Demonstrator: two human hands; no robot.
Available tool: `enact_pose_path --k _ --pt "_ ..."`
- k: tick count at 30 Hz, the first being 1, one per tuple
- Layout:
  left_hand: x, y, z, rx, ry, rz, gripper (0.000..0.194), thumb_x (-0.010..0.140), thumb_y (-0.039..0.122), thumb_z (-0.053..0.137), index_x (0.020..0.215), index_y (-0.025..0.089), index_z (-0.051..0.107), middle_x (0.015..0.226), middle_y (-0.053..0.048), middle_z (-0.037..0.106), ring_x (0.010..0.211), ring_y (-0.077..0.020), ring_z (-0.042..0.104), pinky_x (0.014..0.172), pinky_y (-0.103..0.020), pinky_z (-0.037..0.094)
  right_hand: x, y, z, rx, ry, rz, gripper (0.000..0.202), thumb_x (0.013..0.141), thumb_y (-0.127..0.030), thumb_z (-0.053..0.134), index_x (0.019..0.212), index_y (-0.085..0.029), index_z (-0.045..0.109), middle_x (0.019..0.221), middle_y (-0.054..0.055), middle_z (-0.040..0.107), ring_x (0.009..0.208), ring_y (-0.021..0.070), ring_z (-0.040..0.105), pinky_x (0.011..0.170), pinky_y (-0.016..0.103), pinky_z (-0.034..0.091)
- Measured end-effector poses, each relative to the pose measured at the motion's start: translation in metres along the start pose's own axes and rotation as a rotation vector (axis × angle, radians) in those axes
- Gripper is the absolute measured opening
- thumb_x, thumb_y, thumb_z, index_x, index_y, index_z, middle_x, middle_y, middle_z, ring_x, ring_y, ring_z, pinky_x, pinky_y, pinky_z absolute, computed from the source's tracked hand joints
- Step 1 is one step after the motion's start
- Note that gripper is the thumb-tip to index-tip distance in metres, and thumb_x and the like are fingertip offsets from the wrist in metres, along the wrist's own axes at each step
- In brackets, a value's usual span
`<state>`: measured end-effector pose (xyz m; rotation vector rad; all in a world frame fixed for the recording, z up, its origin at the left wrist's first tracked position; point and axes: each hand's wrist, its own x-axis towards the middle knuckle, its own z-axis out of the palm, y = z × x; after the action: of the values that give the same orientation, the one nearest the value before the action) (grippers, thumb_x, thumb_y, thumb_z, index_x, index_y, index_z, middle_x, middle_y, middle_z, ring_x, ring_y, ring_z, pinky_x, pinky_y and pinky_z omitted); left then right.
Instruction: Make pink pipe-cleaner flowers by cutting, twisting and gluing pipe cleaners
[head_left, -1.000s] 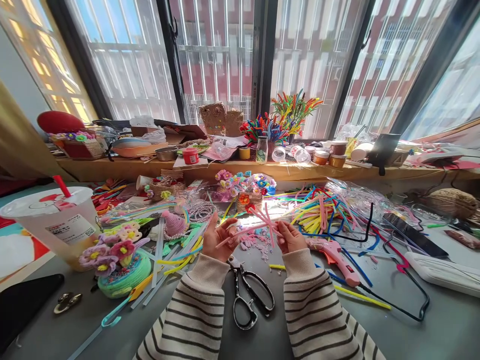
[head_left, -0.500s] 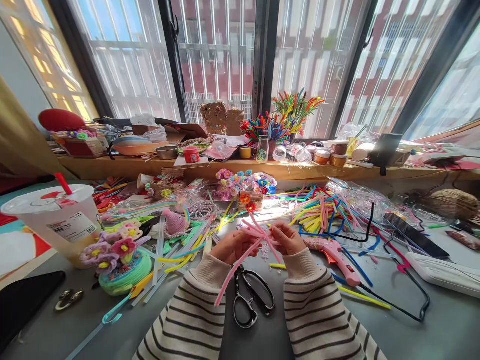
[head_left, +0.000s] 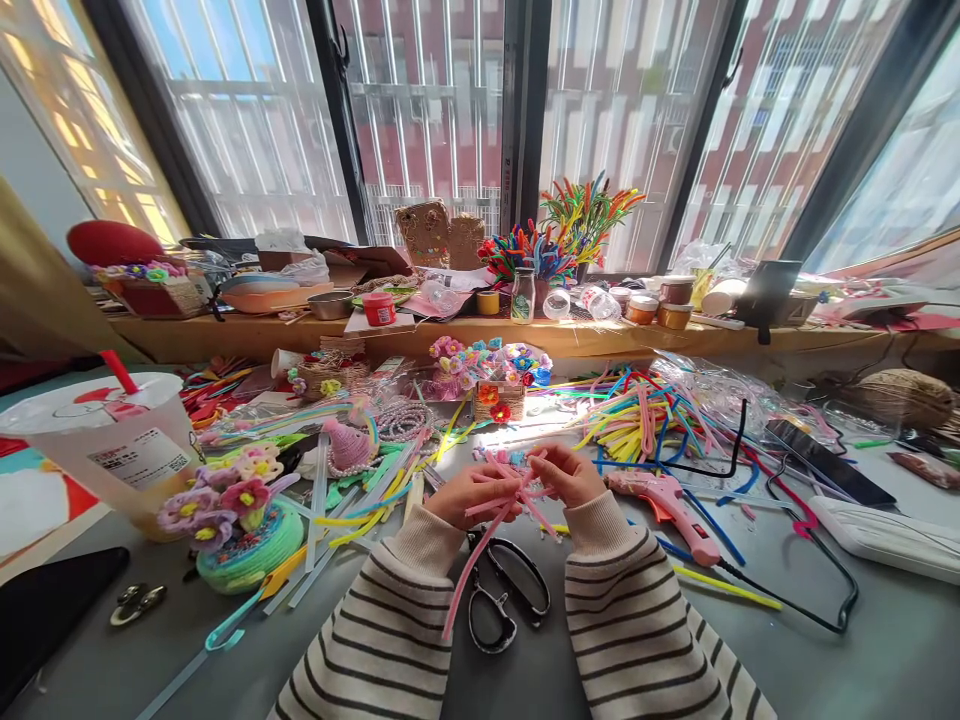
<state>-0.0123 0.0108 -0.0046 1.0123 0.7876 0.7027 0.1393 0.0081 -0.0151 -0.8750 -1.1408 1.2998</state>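
Observation:
Several pink pipe cleaners (head_left: 466, 590), crossed together at one point, are held up over the grey table. My left hand (head_left: 474, 492) pinches the bunch from the left, and one long end hangs down past its wrist. With fingertips closed, my right hand (head_left: 568, 474) grips the pipe cleaners at their upper right. Black-handled scissors (head_left: 491, 620) lie below both hands, their blades partly hidden by the left one. A pink glue gun (head_left: 667, 508) rests just right of my right hand, its cord trailing to the right.
Loose coloured pipe cleaners (head_left: 649, 415) are heaped behind the glue gun. To the left stand a drink cup (head_left: 139, 450) with a red straw and a green pot (head_left: 255, 555) of fuzzy flowers. Clear glue sticks (head_left: 319, 500) lie nearby. A phone (head_left: 829, 462) is at right.
The pipe cleaner bunch has turned in my fingers, and its long end hangs more steeply. My right hand has shifted slightly left. The view has moved a little.

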Motion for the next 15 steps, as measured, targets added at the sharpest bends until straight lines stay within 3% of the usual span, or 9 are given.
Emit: enact_pose_path --k 3,8,11,15 --pt "0.001 -0.001 0.001 0.04 -0.01 -0.016 0.022 0.051 0.028 0.067 0.063 0.012 0.059 0.048 -0.001 0.056 0.042 -0.0083 0.052 0.043 -0.019 0.037 0.003 0.0 -0.005 0.071 0.021 0.066 0.029 0.048 -0.041 0.066 0.063 -0.017 0.06 0.048 -0.005 0.052 0.036 0.004 0.037 0.036 0.018 0.025" --pt "0.002 -0.001 -0.001 0.029 -0.055 -0.032 0.019 0.052 0.027 0.066 0.061 0.012 0.058 0.048 0.0 0.053 0.039 -0.0055 0.047 0.04 -0.017 0.035 0.005 -0.003 -0.011 0.423 -0.03 0.222 0.044 0.047 -0.059 0.056 0.058 -0.017 0.062 0.045 -0.003 0.051 0.034 0.0045 0.037 0.035 0.018 0.025" --pt "0.0 0.0 0.002 0.001 -0.079 -0.026 0.018 0.052 0.027 0.066 0.058 0.011 0.059 0.046 0.001 0.051 0.039 -0.0049 0.045 0.039 -0.016 0.034 0.003 0.0 -0.008 0.402 -0.021 0.251 0.035 0.048 -0.05 0.062 0.057 -0.016 0.062 0.04 -0.005 0.047 0.032 0.0031 0.035 0.033 0.016 0.021" --pt "0.0 -0.001 0.007 0.041 -0.123 -0.085 0.021 0.05 0.029 0.067 0.054 0.01 0.059 0.041 0.001 0.05 0.036 -0.005 0.043 0.036 -0.017 0.032 0.0 0.006 0.003 0.268 -0.176 0.313 0.032 0.05 -0.044 0.064 0.062 -0.014 0.062 0.034 -0.007 0.041 0.028 0.0016 0.029 0.031 0.015 0.02"
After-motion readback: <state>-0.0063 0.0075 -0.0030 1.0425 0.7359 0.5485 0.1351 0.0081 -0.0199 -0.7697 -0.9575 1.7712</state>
